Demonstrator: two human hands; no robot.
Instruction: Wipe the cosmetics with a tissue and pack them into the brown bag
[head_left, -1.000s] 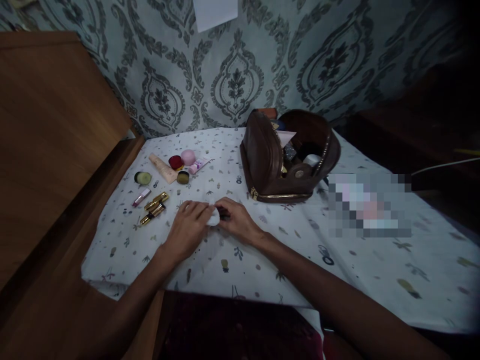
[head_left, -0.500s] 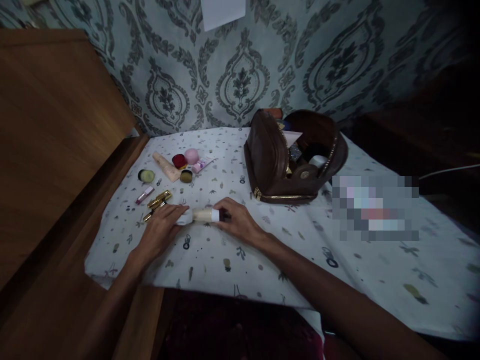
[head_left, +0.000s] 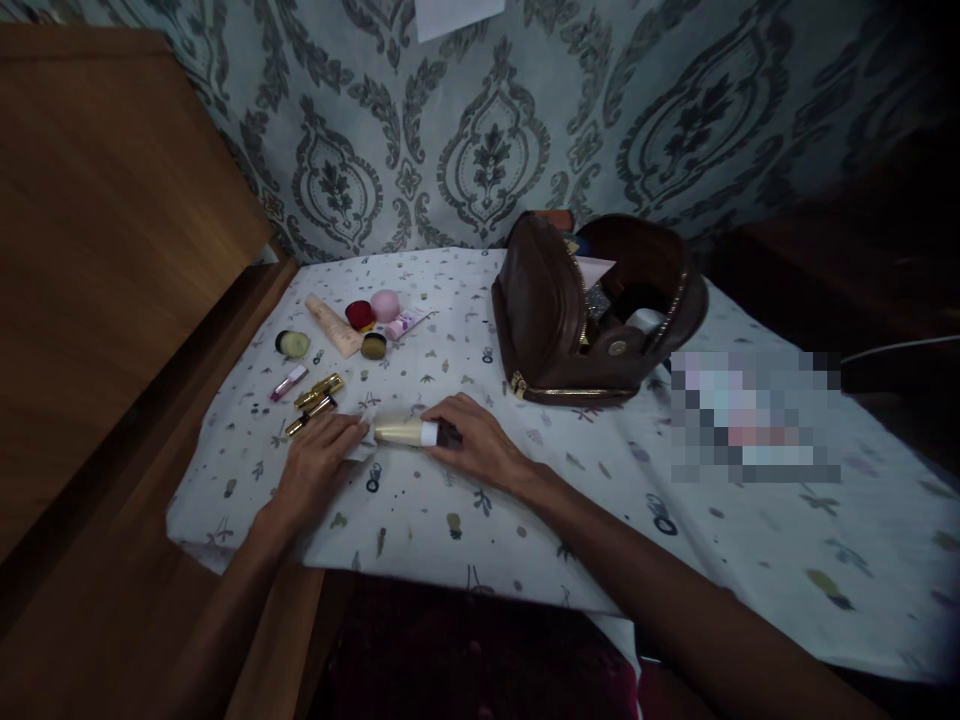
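Note:
A cream-coloured bottle (head_left: pixel 401 432) with a white collar and dark cap lies sideways between my hands, just above the patterned cloth. My right hand (head_left: pixel 474 440) has its fingers closed round the cap end. At the bottle's other end, my left hand (head_left: pixel 322 462) pinches a white tissue (head_left: pixel 364 443), which touches the bottle's tip. Close beyond my left hand lie a gold tube (head_left: pixel 320 391), a black and gold tube (head_left: pixel 309 415) and a pink lip tube (head_left: pixel 289 382).
An open brown bag (head_left: pixel 592 320) full of items stands at the back right. Behind my left hand are a beige tube (head_left: pixel 334 325), a red-lidded jar (head_left: pixel 360 315), a pink jar (head_left: pixel 385 305) and a green jar (head_left: pixel 292 345). A wooden cabinet (head_left: pixel 112 180) borders the left.
The tissue has drawn back a little to the left, so more of the bottle shows. Both hands keep their hold. The view has shifted slightly.

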